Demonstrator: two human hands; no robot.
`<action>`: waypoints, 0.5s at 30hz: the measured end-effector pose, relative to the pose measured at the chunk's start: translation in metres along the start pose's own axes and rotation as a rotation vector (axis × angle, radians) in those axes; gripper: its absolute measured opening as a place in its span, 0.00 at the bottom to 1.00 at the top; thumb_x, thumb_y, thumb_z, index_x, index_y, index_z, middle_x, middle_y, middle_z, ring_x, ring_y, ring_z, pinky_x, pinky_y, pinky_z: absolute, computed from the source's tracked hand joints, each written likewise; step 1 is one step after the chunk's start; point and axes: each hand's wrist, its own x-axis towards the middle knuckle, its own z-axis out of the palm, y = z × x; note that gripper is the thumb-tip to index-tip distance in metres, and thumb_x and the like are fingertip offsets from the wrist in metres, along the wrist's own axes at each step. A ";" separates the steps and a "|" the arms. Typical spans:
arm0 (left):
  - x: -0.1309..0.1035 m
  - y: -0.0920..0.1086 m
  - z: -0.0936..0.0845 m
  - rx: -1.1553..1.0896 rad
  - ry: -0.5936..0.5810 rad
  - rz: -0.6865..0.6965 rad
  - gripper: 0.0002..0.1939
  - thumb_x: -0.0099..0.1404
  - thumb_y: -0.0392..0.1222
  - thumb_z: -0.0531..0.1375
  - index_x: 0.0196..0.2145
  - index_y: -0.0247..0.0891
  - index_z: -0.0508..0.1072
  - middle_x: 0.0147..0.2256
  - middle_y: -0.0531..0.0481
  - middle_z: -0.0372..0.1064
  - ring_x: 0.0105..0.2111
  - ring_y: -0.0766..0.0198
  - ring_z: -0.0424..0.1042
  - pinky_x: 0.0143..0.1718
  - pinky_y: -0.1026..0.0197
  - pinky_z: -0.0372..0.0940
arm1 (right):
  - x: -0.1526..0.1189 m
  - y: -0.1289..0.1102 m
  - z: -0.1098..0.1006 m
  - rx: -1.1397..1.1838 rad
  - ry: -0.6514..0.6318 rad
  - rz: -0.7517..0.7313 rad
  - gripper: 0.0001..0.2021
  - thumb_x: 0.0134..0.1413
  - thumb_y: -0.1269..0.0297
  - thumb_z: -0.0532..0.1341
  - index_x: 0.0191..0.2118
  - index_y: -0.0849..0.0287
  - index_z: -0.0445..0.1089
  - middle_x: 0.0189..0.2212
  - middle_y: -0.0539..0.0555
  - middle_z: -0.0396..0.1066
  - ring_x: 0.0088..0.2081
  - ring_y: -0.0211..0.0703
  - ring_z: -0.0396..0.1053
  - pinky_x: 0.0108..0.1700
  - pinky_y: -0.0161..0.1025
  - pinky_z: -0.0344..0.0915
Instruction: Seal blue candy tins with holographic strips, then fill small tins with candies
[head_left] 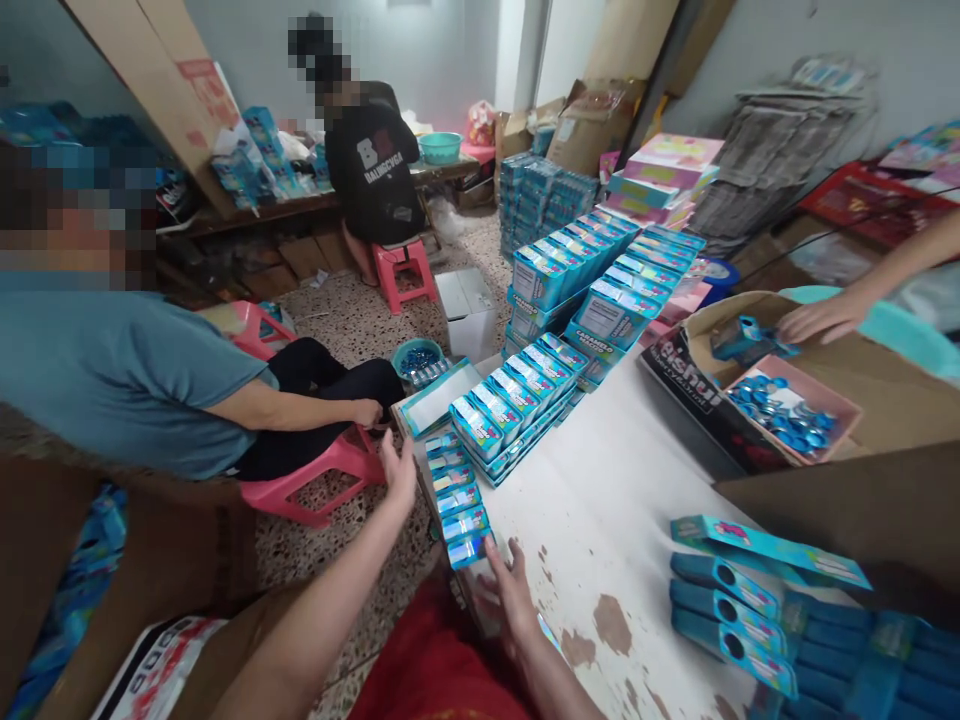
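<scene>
A row of small shiny blue candy boxes point(457, 490) stands along the left edge of the white tabletop point(585, 520). My left hand point(399, 468) hovers off that edge, left of the row, with its fingers apart and nothing in it. My right hand point(513, 585) is at the near end of the row, fingers spread, one fingertip at or against the nearest box; I cannot tell whether it touches. Just beyond the row, a blue display tray of upright boxes point(517, 390) rests on the table. An open flat tray point(442, 398) lies behind it at the corner.
Stacked full display boxes point(600, 290) rise at the table's far end. At right, a co-worker's hand point(821, 315) reaches into a cardboard carton holding a pink bin point(795, 410) of blue round pieces. Blue cartons point(750, 610) lie front right. A person sits left on a pink stool point(315, 480).
</scene>
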 end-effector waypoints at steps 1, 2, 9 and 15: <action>0.029 0.010 0.002 0.173 -0.011 0.052 0.28 0.65 0.46 0.51 0.61 0.37 0.54 0.62 0.41 0.52 0.62 0.57 0.51 0.61 0.57 0.50 | -0.002 -0.001 0.003 0.048 -0.055 0.068 0.50 0.37 0.36 0.64 0.63 0.48 0.42 0.47 0.59 0.69 0.36 0.47 0.73 0.31 0.41 0.70; 0.057 0.021 0.006 0.347 -0.062 0.114 0.25 0.64 0.43 0.51 0.59 0.36 0.59 0.59 0.41 0.56 0.61 0.56 0.53 0.60 0.57 0.50 | -0.003 -0.003 0.007 0.087 -0.105 0.116 0.50 0.37 0.38 0.65 0.63 0.46 0.40 0.41 0.56 0.72 0.31 0.44 0.73 0.29 0.39 0.69; 0.133 0.046 0.021 0.801 -0.272 0.184 0.12 0.61 0.39 0.55 0.41 0.41 0.74 0.41 0.43 0.74 0.44 0.51 0.71 0.41 0.57 0.63 | 0.009 -0.005 0.033 0.252 -0.175 0.062 0.46 0.32 0.52 0.73 0.57 0.49 0.47 0.34 0.48 0.73 0.27 0.36 0.71 0.29 0.33 0.67; 0.119 0.035 -0.064 0.839 0.121 0.086 0.15 0.65 0.43 0.50 0.44 0.36 0.72 0.35 0.42 0.73 0.37 0.51 0.71 0.34 0.57 0.63 | 0.033 -0.021 0.072 0.322 -0.164 0.062 0.44 0.30 0.59 0.74 0.55 0.50 0.51 0.38 0.49 0.71 0.35 0.41 0.73 0.34 0.37 0.71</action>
